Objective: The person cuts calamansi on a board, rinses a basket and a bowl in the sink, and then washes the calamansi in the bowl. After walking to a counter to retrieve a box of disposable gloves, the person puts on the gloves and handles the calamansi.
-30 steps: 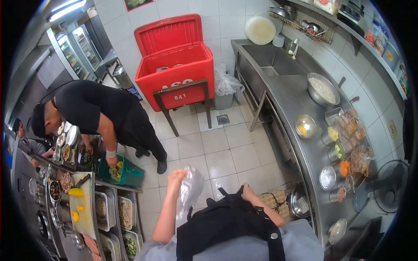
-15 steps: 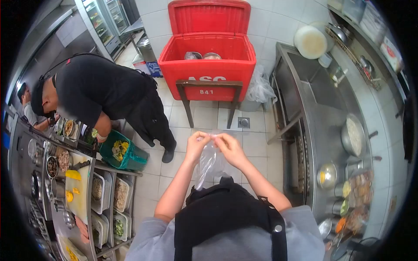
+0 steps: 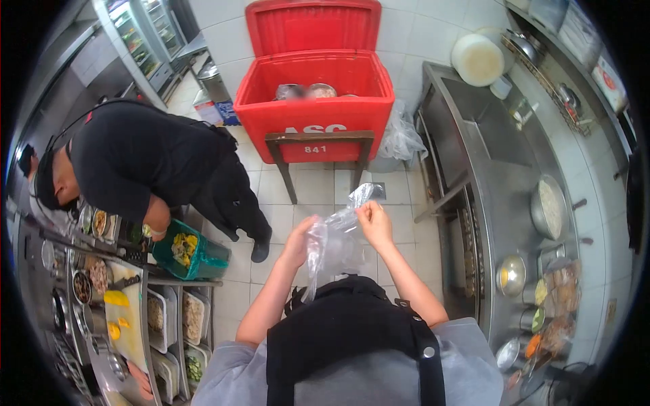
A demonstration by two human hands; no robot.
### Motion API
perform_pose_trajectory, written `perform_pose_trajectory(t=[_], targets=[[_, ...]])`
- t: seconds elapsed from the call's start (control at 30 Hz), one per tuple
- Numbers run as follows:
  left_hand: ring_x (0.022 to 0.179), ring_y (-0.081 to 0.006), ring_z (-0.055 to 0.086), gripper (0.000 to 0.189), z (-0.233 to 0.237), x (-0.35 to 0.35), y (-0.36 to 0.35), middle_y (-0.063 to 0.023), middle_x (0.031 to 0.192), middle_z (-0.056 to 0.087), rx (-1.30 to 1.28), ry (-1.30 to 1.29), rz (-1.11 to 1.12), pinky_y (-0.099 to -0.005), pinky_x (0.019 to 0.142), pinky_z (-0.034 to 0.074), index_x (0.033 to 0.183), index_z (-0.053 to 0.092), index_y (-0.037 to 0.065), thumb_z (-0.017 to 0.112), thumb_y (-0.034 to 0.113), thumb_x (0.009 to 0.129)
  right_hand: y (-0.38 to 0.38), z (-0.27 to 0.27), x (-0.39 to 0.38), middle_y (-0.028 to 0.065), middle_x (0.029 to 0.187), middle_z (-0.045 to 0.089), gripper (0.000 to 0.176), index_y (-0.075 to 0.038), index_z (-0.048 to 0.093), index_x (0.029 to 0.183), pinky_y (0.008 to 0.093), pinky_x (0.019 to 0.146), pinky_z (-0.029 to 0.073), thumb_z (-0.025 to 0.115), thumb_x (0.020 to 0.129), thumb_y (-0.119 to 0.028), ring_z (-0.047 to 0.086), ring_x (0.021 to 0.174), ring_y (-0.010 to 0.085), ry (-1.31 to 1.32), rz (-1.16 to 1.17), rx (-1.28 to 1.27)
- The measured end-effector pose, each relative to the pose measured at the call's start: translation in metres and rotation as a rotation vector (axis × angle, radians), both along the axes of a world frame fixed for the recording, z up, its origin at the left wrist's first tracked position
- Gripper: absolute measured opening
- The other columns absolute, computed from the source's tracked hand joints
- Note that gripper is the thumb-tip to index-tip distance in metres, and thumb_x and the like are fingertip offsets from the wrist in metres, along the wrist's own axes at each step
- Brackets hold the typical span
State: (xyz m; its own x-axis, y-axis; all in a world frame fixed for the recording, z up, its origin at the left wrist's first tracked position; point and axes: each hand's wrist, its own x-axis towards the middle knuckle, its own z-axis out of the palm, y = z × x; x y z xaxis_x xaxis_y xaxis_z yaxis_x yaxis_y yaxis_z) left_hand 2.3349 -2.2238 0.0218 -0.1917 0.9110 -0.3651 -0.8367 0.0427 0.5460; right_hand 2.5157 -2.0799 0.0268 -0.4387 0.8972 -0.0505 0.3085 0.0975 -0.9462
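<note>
A clear plastic bag (image 3: 335,247) hangs between my two hands in front of my apron, its mouth spread sideways. My left hand (image 3: 298,240) grips the bag's left side, with the fingers partly behind the film. On the other side, my right hand (image 3: 374,222) pinches the bag's upper right edge, and a loose flap of film sticks up above the fingers. Beyond my hands stands an open red cooler box (image 3: 315,122) on a metal stand, with wrapped items and a bowl-like container inside.
A co-worker in black (image 3: 149,162) bends over the left counter beside a green-lined bin (image 3: 203,260) of scraps. A yellow cutting board (image 3: 128,325) lies there. On the right, a steel counter (image 3: 497,196) carries a sink, bowls (image 3: 547,206) and bagged food. Tiled floor (image 3: 277,203) lies between.
My hands have moved apart, pulling the bag from a pinched bunch into a wider spread. The left hand is lower. The view has shifted slightly, and the co-worker leans further left.
</note>
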Motion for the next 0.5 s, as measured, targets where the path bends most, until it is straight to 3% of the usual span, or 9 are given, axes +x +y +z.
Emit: perform_pose_trajectory(t=[0.07,0.1,0.17,0.2,0.27,0.3,0.37,0.5], targets=[[0.087,-0.0133,0.061,0.020,0.026,0.017,0.013,-0.0030,0.096,0.064,-0.128,0.593,-0.077,-0.0243,0.075,0.048,0.107,0.058,0.009,0.065,0.007,0.088,-0.006,0.009,0.008,0.0074,0.082,0.063,0.013,-0.005,0.058,0.085,0.0344,0.061,0.047,0.067,0.088,-0.013,0.059,0.066,0.0208,-0.206,-0.075,0.471],[0.087,-0.0133,0.061,0.020,0.020,0.020,0.020,-0.0030,0.096,0.064,-0.128,0.590,-0.103,-0.0243,0.075,0.048,0.107,0.058,0.009,0.065,0.007,0.088,-0.007,0.013,0.012,0.0074,0.082,0.063,0.013,-0.005,0.058,0.085,0.0344,0.061,0.047,0.067,0.088,-0.013,0.059,0.066,0.0208,-0.216,-0.098,0.461],[0.085,-0.0141,0.059,0.015,0.002,0.022,0.042,-0.0016,0.091,0.060,0.049,0.911,0.096,-0.0272,0.074,0.048,0.098,0.061,0.009,0.065,0.002,0.085,-0.005,0.026,0.020,0.0124,0.095,0.063,0.006,-0.008,0.058,0.090,0.0446,0.068,0.051,0.063,0.087,-0.010,0.064,0.083,0.0317,-0.204,-0.088,0.534],[0.085,-0.0141,0.059,0.015,-0.007,0.023,0.052,-0.0016,0.091,0.060,0.057,0.908,0.073,-0.0272,0.074,0.048,0.098,0.061,0.009,0.065,0.002,0.085,-0.008,0.033,0.025,0.0124,0.095,0.063,0.006,-0.008,0.058,0.090,0.0446,0.068,0.051,0.063,0.087,-0.010,0.064,0.083,0.0317,-0.212,-0.110,0.528],[0.082,-0.0168,0.057,0.015,-0.009,0.030,0.071,-0.0040,0.087,0.057,0.151,1.137,0.139,-0.0294,0.072,0.047,0.095,0.068,0.008,0.066,0.000,0.082,-0.015,0.045,0.034,0.0125,0.097,0.062,0.012,-0.009,0.061,0.096,0.0465,0.068,0.052,0.064,0.085,-0.009,0.064,0.089,0.0314,-0.445,0.064,0.685],[0.082,-0.0168,0.057,0.015,-0.010,0.033,0.077,-0.0040,0.087,0.057,0.160,1.134,0.119,-0.0294,0.072,0.047,0.095,0.068,0.008,0.066,0.000,0.082,-0.015,0.038,0.036,0.0125,0.097,0.062,0.012,-0.009,0.061,0.096,0.0465,0.068,0.052,0.064,0.085,-0.009,0.064,0.089,0.0314,-0.453,0.046,0.677],[0.079,-0.0236,0.058,0.022,0.010,0.049,0.085,-0.0085,0.086,0.053,0.092,1.660,0.064,-0.0344,0.070,0.048,0.097,0.073,0.010,0.064,-0.002,0.080,-0.017,0.022,0.041,0.0127,0.088,0.060,0.030,-0.015,0.066,0.109,0.0449,0.067,0.051,0.065,0.080,-0.007,0.062,0.074,0.0324,-0.483,-0.032,0.744],[0.080,-0.0305,0.058,0.042,0.006,0.081,0.103,-0.0114,0.086,0.051,0.058,1.771,-0.064,-0.0398,0.070,0.049,0.113,0.071,0.015,0.061,-0.006,0.078,-0.024,0.018,0.060,0.0134,0.087,0.060,0.042,-0.019,0.067,0.121,0.0423,0.068,0.052,0.064,0.082,-0.005,0.061,0.073,0.0328,-0.585,-0.121,0.538]])
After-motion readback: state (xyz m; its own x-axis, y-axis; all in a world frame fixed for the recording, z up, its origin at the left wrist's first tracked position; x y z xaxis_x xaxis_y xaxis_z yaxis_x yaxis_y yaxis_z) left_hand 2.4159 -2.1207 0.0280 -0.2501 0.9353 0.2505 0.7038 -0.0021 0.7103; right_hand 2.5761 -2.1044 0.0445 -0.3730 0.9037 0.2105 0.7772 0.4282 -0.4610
